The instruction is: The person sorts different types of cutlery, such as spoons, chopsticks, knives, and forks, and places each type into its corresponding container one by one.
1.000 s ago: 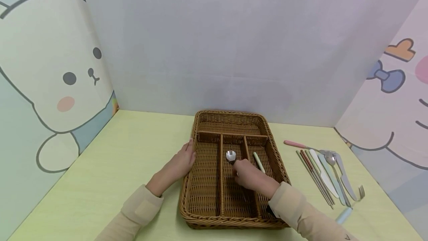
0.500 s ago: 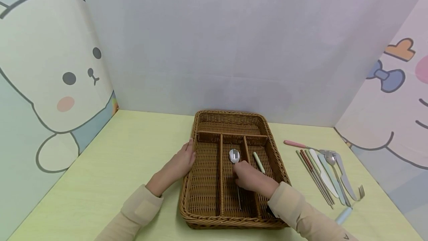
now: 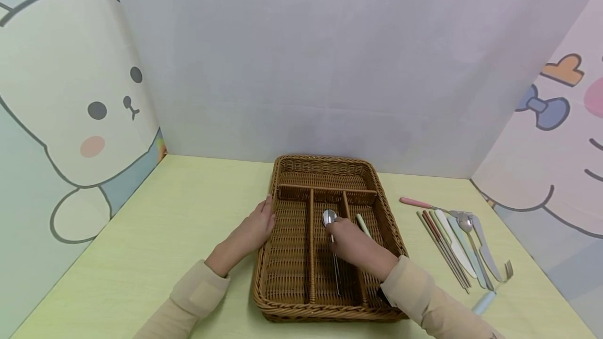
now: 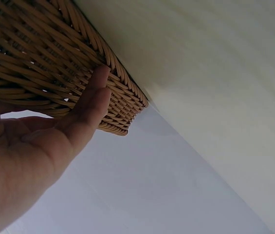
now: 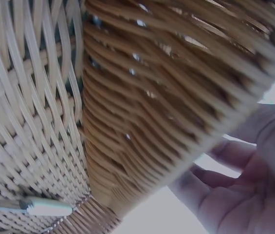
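A brown wicker cutlery tray [image 3: 287, 266] with divided compartments stands on the table. My left hand [image 3: 252, 226] rests against its left wall, fingers lying straight along the outside weave in the left wrist view. My right hand [image 3: 350, 242] reaches into the middle compartment and pinches a metal spoon [image 3: 328, 216] just below its bowl. The spoon's bowl points to the back and its thin handle runs toward the front. In the right wrist view a woven divider [image 5: 166, 97] hides my right fingertips. A pale green handle [image 3: 363, 225] shows in the right compartment.
To the right of the tray lie a pink-handled fork [image 3: 416, 202], chopsticks [image 3: 443, 247], a white knife [image 3: 457, 250], another spoon [image 3: 466, 224], a grey knife [image 3: 487, 250] and a blue-handled fork [image 3: 485, 302]. A pale wall [image 3: 330, 67] rises behind.
The spoon has settled slightly rightward, with more of its handle showing. My right hand has shifted a little up toward the bowl. My left hand has stayed put.
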A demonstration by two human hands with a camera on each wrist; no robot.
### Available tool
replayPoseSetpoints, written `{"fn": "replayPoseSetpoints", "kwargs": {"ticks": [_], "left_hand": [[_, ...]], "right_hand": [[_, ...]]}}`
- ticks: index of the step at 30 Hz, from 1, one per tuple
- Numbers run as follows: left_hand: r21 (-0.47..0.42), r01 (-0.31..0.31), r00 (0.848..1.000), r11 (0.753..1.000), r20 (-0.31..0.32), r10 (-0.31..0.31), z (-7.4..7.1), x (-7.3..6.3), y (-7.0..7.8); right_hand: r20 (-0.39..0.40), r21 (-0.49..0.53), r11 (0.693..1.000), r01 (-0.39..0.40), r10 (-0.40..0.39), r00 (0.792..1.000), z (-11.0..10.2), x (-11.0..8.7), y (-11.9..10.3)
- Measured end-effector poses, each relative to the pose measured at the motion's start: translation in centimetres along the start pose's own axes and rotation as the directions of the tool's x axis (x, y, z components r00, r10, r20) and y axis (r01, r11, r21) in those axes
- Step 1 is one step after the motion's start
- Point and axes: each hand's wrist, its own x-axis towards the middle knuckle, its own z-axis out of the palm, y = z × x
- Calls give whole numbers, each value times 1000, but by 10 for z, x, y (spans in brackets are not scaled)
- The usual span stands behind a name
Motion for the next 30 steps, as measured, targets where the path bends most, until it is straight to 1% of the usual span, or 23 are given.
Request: {"fn": "replayPoseSetpoints", "kwargs": {"ticks": [3, 6, 10, 13, 16, 19, 25, 30], "left_hand": [[-3, 4, 1000, 1000, 1, -4, 0, 0, 0], [-1, 2, 1000, 1000, -2, -2, -1, 0, 1], [3, 0, 1000, 1000, -7, 0, -1, 0, 1], [2, 5, 1000, 1000, -5, -5, -2, 0, 1], [-1, 7, 1000, 1000, -1, -7, -2, 0, 1], [-5, 5, 1000, 1000, 2, -5, -2, 0, 2], [-9, 2, 1000, 1000, -2, -2, -1, 0, 1], [-7, -1, 1000, 1000, -1, 1, -1, 0, 1]], "right_hand": [[-55, -21, 1000, -5, 4, 998, -7, 0, 1], [-93, -32, 999, -23, 20, 995, -15, -2, 4], [-152, -56, 997, -53, 44, 987, -25, -4, 10], [-212, -90, 994, -62, 42, 976, -31, -6, 19], [-249, -109, 992, -66, 37, 968, -36, -9, 31], [-257, -107, 991, -77, 47, 965, -41, -13, 44], [-239, -84, 987, -140, 117, 964, -51, -20, 68], [-237, -86, 975, -203, 177, 955, -55, -29, 88]]}}
